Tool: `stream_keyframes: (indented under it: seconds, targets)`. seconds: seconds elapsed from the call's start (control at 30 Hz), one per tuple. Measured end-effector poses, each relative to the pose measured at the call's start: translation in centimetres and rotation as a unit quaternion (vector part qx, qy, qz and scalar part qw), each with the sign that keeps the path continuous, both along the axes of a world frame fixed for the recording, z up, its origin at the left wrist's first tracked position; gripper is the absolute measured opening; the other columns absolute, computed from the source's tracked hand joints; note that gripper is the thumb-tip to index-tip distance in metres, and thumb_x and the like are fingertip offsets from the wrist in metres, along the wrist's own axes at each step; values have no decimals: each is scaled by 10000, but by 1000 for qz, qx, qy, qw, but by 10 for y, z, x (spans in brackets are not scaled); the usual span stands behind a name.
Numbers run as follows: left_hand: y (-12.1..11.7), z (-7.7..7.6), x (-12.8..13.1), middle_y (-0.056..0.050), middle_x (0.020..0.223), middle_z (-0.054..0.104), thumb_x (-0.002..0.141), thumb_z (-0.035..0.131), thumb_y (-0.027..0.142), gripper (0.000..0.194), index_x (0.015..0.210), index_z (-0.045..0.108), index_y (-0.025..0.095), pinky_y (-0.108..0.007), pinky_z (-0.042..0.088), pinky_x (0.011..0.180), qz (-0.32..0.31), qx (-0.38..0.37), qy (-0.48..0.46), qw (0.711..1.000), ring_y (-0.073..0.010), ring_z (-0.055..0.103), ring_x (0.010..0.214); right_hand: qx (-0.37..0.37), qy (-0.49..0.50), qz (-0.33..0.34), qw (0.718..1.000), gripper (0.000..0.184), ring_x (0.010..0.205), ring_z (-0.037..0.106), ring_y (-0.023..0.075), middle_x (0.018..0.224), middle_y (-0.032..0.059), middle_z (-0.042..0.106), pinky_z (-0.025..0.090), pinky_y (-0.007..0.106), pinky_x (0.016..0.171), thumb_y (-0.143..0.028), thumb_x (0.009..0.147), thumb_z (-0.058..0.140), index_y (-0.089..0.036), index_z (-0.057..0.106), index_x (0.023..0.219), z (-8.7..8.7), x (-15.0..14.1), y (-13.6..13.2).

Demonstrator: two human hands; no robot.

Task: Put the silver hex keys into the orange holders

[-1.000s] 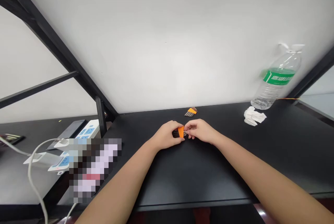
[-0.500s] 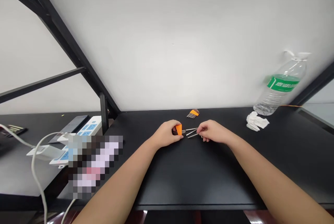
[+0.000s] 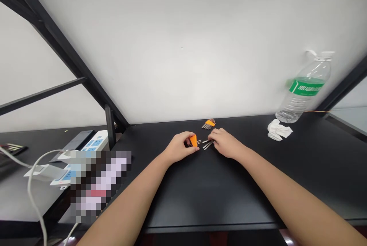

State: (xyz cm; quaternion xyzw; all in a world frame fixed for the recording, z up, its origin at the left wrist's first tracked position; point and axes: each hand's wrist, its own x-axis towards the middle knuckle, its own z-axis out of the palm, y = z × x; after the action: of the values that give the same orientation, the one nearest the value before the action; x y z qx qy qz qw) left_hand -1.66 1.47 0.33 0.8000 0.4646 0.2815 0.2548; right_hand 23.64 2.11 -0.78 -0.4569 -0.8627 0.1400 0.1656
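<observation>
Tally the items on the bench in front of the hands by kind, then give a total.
Orange-handled hex key sets: 2 (one lying at the back, one held in the left hand)
Plastic water bottles: 1
Crumpled white tissues: 1
Total: 4

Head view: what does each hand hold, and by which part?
Left hand grips an orange hex key holder by its body; right hand pinches steel hex keys at their ends.
</observation>
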Motion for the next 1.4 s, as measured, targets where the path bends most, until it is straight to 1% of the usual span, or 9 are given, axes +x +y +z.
stream_keyframes:
  seconds: [0.13,0.3,0.4,0.5,0.7,0.87,1.03,1.23,1.4]
  targets:
    - [-2,1,0,-12,907,672,757,785,374,390,1095,674,216,-305,517,751,-4,5,3,1000,-167,614,792,-1,12,-53,999,278,968,514,205,1056,67,630,423,308,865,-12,828,496,-199,655,960,-7,-7,5]
    - [-4,4,2,-21,922,675,759,779,376,376,1086,678,221,-311,517,740,-15,5,5,1000,-176,608,799,19,13,-118,993,270,1010,512,252,1136,108,615,428,376,878,-85,824,543,-187,642,1054,-4,-12,2]
    - [-8,7,5,-20,930,674,758,780,361,359,1073,674,225,-309,514,741,-29,11,7,999,-175,602,797,1,116,-39,992,229,1003,559,221,1129,79,639,455,349,860,-136,843,556,-205,633,1048,5,-14,-6]
    - [-12,10,8,-13,917,666,765,773,350,317,1039,668,229,-292,501,716,-39,16,14,999,-168,597,782,-89,195,34,976,149,795,586,155,927,16,662,463,283,723,-162,863,519,-215,632,945,10,-20,-13]
    - [-10,9,6,-10,916,652,758,745,305,316,1055,655,247,-288,487,704,-53,18,54,997,-175,599,784,-191,252,2,949,151,725,576,135,800,-19,634,454,251,671,-145,781,532,-211,640,863,9,-22,-13]
    - [-2,6,-3,-11,892,635,751,714,297,346,1089,655,253,-295,479,687,-5,38,101,994,-182,596,760,-162,157,-83,971,154,688,588,141,764,-13,648,445,260,656,-125,753,554,-218,662,812,12,-2,-3]
    - [-3,6,-2,0,854,628,763,724,362,341,1077,660,245,-287,467,671,6,23,97,995,-174,584,737,-43,32,-108,993,167,813,607,169,982,55,645,459,299,744,-200,842,564,-221,729,831,11,10,3]
    - [-5,7,1,-3,867,646,766,731,379,332,1061,680,234,-279,458,677,2,7,82,997,-168,585,741,-8,-47,-33,998,491,1240,473,304,1393,67,549,434,411,938,-155,800,581,-296,658,1264,5,17,5]
    - [-6,8,1,0,862,645,766,737,393,331,1052,681,235,-278,453,681,-3,-4,79,997,-168,577,747,-17,-12,-36,999,374,1085,515,249,1227,61,630,446,372,925,-86,842,507,-254,698,1116,-1,16,9]
